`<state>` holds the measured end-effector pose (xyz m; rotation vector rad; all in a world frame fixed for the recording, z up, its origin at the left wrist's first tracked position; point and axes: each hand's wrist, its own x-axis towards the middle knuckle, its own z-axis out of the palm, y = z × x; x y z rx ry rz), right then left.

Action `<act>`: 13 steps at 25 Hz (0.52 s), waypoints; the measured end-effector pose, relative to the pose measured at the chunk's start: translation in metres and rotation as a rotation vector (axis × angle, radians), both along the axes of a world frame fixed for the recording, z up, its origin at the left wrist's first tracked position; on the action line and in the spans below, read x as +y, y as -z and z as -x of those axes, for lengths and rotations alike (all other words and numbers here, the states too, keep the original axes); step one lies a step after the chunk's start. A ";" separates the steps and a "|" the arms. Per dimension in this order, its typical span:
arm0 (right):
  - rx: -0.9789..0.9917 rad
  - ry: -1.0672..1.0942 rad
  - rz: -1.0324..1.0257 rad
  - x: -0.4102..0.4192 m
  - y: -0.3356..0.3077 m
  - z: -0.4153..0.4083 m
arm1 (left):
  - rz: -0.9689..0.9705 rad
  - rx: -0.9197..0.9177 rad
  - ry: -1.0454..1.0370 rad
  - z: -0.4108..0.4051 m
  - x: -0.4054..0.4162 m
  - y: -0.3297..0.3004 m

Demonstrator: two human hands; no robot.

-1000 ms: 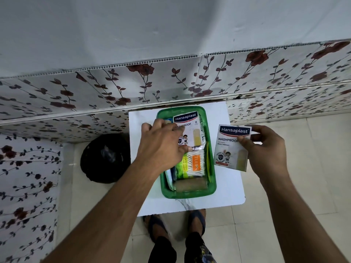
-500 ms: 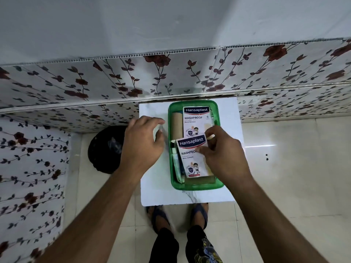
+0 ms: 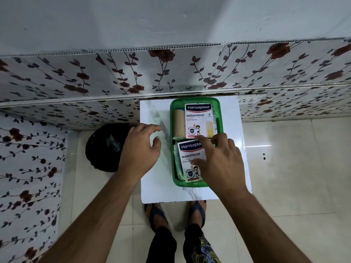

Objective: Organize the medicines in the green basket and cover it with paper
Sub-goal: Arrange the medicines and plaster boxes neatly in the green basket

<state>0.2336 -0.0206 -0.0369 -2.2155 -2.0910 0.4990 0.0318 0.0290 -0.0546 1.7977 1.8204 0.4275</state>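
Head view: green basket (image 3: 220,118) sits centre frame on the white table (image 3: 152,186). Right hand (image 3: 218,164) lies flat on the near plaster box (image 3: 190,154), fingers spread, pressing rather than gripping. Left hand (image 3: 140,149) hovers over the table left of the basket, fingers loosely curled, empty. I'd seat this box flush and level with the far plaster box (image 3: 197,120) so paper lies flat. Tan roll (image 3: 178,124) upper left in basket. Both boxes read "Hansaplast WASHPROOF", "Water resistant"; far one shows "8".
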 end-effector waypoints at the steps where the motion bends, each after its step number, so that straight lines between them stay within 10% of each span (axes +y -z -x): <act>1: 0.072 0.044 -0.029 0.001 -0.002 -0.003 | 0.015 -0.015 -0.006 0.000 0.000 0.001; 5: 0.262 0.367 -0.011 0.006 -0.008 -0.034 | 0.198 -0.162 -0.146 0.003 -0.004 0.008; 13: 0.251 0.182 0.189 0.006 0.009 -0.041 | 0.524 -0.118 -0.104 -0.023 -0.007 0.035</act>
